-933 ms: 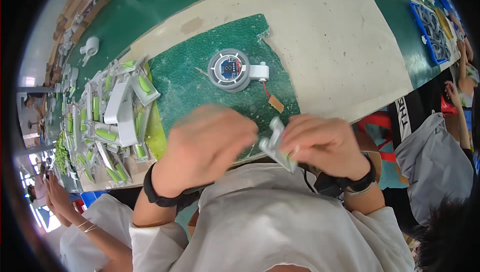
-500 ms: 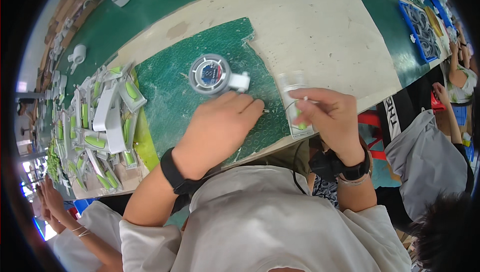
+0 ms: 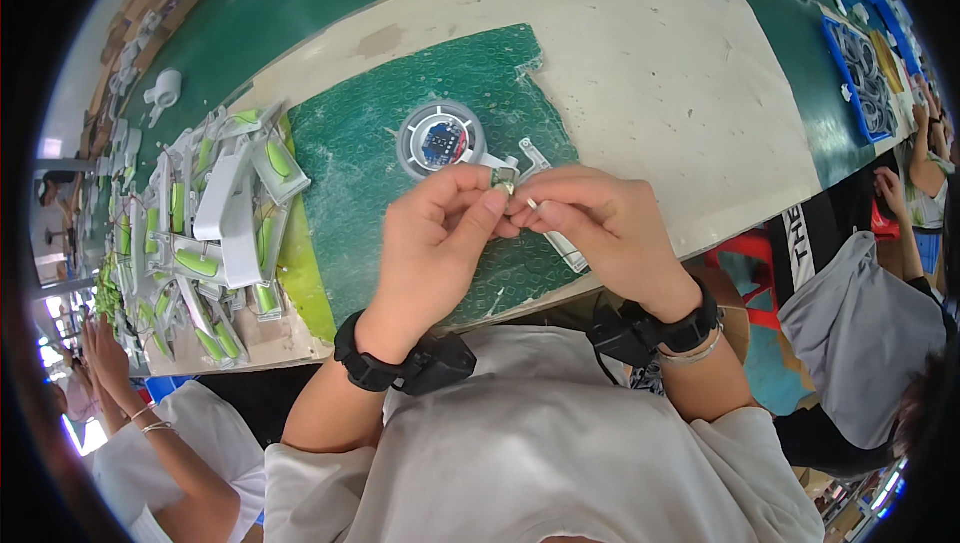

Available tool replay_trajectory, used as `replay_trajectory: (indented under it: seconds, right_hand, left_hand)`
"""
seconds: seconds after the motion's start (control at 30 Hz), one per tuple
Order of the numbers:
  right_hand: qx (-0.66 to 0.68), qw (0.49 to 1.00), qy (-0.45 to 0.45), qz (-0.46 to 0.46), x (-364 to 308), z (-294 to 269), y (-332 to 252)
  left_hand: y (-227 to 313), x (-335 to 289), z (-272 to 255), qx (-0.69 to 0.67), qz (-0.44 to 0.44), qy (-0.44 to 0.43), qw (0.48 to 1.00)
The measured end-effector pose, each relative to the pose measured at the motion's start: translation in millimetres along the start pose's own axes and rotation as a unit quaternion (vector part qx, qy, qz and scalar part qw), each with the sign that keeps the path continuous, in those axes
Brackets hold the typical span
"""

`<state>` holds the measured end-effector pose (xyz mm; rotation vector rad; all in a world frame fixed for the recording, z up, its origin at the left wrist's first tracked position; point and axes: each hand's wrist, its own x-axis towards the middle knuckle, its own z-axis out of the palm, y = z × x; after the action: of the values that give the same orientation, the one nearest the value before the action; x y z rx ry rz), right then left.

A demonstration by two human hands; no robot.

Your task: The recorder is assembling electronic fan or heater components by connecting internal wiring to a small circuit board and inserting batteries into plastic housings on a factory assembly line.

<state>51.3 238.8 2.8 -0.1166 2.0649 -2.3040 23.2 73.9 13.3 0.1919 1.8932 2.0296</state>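
Big green desk with a pale sheet on it and one green textured mat. Blue tray far right is full of grey ring parts, too many to count. One round white housing with a blue board inside sits on the mat. Left hand and right hand meet just below it, fingers of both pinched shut on one small metal part.

At the centre of the frame lies a green mat with a bumpy, pebbled, slightly shiny surface. It rests on a pale, matt, paper-like sheet over a smooth green table. On the mat sits a round white plastic disc, glossy. At left, a pile of white and lime-green plastic parts looks smooth. Both wrists wear matt black straps.
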Motion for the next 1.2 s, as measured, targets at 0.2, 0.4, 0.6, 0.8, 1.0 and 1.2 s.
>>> replay_trajectory:
  seconds: [0.2,0.4,0.6,0.8,1.0,1.2]
  right_hand:
    - [0.039,0.998,-0.009,0.046,-1,6,0]
    - [0.026,0.999,-0.029,0.009,-1,1,4]
    - [-0.194,0.976,0.009,-0.094,2,13,-3]
    - [-0.249,0.958,0.017,-0.137,0,13,-3]
    - [-0.292,0.946,-0.004,-0.140,-4,14,-5]
    - [-0.278,0.949,0.004,-0.150,-4,16,1]
  left_hand:
    - [-1,-5,-6,-0.024,-0.015,-0.011,1.000]
    - [-6,-9,-8,-0.075,-0.060,-0.001,0.995]
    - [-9,-6,-8,-0.044,-0.046,0.002,0.998]
    - [-12,-8,-5,-0.047,-0.022,0.018,0.998]
    - [-8,-10,-6,0.125,0.061,0.028,0.990]
    - [1,-8,-7,0.258,0.142,0.023,0.955]
